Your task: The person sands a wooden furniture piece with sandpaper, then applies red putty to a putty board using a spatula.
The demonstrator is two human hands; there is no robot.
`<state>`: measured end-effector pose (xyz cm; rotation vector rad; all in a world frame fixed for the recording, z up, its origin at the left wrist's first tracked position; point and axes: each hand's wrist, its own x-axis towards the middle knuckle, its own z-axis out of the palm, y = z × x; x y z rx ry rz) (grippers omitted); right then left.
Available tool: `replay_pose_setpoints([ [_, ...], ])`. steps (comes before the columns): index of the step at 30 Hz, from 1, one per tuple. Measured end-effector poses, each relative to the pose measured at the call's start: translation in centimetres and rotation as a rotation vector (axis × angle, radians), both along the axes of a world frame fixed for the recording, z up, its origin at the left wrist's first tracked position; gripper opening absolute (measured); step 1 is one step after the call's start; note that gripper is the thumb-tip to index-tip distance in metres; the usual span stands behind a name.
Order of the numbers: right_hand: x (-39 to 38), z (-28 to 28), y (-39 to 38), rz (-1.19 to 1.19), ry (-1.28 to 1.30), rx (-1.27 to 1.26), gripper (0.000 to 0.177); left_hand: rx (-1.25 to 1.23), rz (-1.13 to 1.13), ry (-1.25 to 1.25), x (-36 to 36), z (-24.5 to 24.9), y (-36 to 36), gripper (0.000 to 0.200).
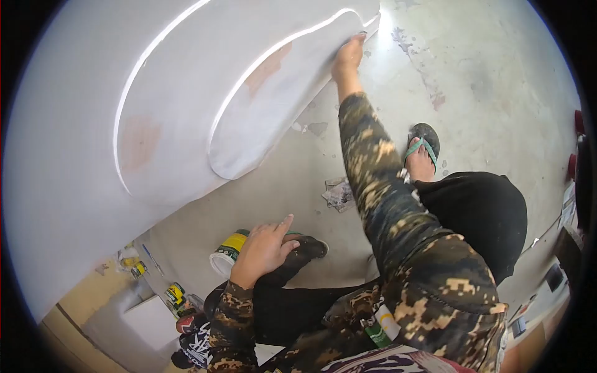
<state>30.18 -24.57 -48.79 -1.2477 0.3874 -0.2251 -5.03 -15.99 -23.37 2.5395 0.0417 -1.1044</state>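
Observation:
A large pale grey moulded panel (186, 93) with curved raised contours and brownish bare patches fills the upper left. My right hand (350, 57) is reached far out against the panel's lower edge near its far corner, fingers bent together. Something small and dark shows at its fingertips, too hidden to name. Over my bent knee hangs my left hand (264, 248), index finger stretched out and thumb apart, holding nothing. Just beyond that hand stands a white, yellow and green tub (225, 253), partly covered by it.
A crumpled greyish sheet (339, 194) lies on the concrete floor (485, 87) between my feet. My sandalled foot (423, 149) is planted at the right. Small yellow-and-black containers (176, 293) and a white board (151, 322) sit at lower left. Assorted items line the right edge.

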Motion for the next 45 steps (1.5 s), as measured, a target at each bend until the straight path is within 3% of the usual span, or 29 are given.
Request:
replay_pose_setpoints([
  [2,0.6,-0.2,0.3,0.027,0.158,0.228,0.064,-0.020,-0.050,-0.036,-0.7,-0.5,0.2,0.056],
  [5,-10.0,8.9,6.7,0.105,-0.110,-0.226,0.058,-0.069,-0.104,0.006,-1.2,-0.4,-0.6,0.054],
  [7,-18.4,14.4,11.5,0.169,-0.233,-0.263,0.064,-0.114,-0.137,0.021,-1.3,-0.7,-0.8,0.053],
  [9,-21.6,18.6,11.9,0.330,-0.097,-0.141,0.063,-0.163,-0.178,0.013,-1.1,-1.0,-0.8,0.053],
  [12,-15.3,11.7,10.5,0.165,-0.183,-0.276,0.062,-0.065,-0.144,0.096,-2.0,-0.9,-0.4,0.052],
  [15,-4.6,2.4,5.1,0.012,0.256,0.216,0.077,-0.019,-0.036,-0.044,-3.0,-0.4,-0.4,0.051],
  [17,-4.6,-0.3,4.5,0.048,0.302,0.223,0.076,0.002,-0.045,-0.017,-3.8,-0.1,-0.7,0.050],
  [19,-8.7,-1.3,8.0,0.155,0.334,0.420,0.074,-0.032,-0.059,0.039,-4.1,0.1,-1.3,0.050],
  [20,-13.4,5.3,9.3,0.198,0.397,0.387,0.073,-0.075,-0.079,0.108,-4.8,0.2,-2.1,0.050],
  [21,-17.6,6.7,12.8,0.247,0.224,0.070,0.070,-0.070,-0.069,0.112,-5.5,-0.4,-2.3,0.050],
  [22,-21.7,9.9,15.3,0.298,0.107,-0.006,0.067,-0.102,-0.154,0.125,-6.4,-1.3,-2.2,0.049],
  [23,-25.7,14.3,16.5,0.342,-0.037,-0.024,0.067,-0.139,-0.240,0.149,-7.6,-1.7,-2.2,0.048],
  [24,-26.7,17.2,15.6,0.344,-0.025,-0.016,0.067,-0.341,-0.001,-0.118,-8.5,-1.8,-2.7,0.038],
  [26,-26.9,21.2,14.5,0.509,0.060,0.078,0.068,-0.223,-0.036,-0.014,-8.8,-1.8,-1.8,0.037],
  [28,-23.7,17.4,15.2,0.282,0.130,0.100,0.069,-0.037,-0.153,0.115,-9.5,-1.8,-1.0,0.047],
  [30,-20.3,9.3,16.6,0.033,0.345,0.193,0.071,-0.011,-0.115,0.136,-9.7,-1.0,-1.0,0.048],
  [32,-18.5,4.7,16.1,-0.054,0.759,0.745,0.072,0.019,-0.075,0.293,-9.0,0.2,-1.4,0.051],
  [33,-18.4,5.5,15.6,-0.059,0.758,0.734,0.072,0.008,-0.077,0.292,-9.1,-0.6,-1.2,0.051],
  [35,-21.0,10.3,14.9,0.187,0.896,0.863,0.070,-0.031,-0.135,0.218,-10.8,-1.6,-1.3,0.050],
  [37,-26.2,10.2,19.0,0.250,0.417,0.657,0.067,-0.082,-0.170,0.135,-11.0,-1.8,-1.2,0.052],
  [38,-26.8,10.3,19.0,0.251,0.436,0.656,0.067,-0.121,-0.203,0.045,-11.2,-1.7,-1.2,0.054],
  [39,-26.6,10.8,19.2,0.213,0.428,0.502,0.071,-0.117,-0.199,0.050,-10.4,-1.4,-1.2,0.054],
  [40,-26.6,10.2,19.9,0.173,0.422,0.346,0.074,-0.103,-0.189,0.125,-9.2,-1.1,-1.2,0.052],
  [41,-25.7,9.0,18.8,0.172,0.425,0.350,0.074,-0.086,-0.182,0.195,-8.7,-0.7,-1.5,0.051],
  [43,-24.0,3.1,16.7,0.242,0.648,1.114,0.067,-0.056,-0.149,0.149,-8.9,-0.6,-1.7,0.047],
  [45,-25.9,2.1,16.7,0.291,0.657,1.114,0.068,-0.033,-0.115,0.104,-9.0,-0.3,-2.1,0.044],
])
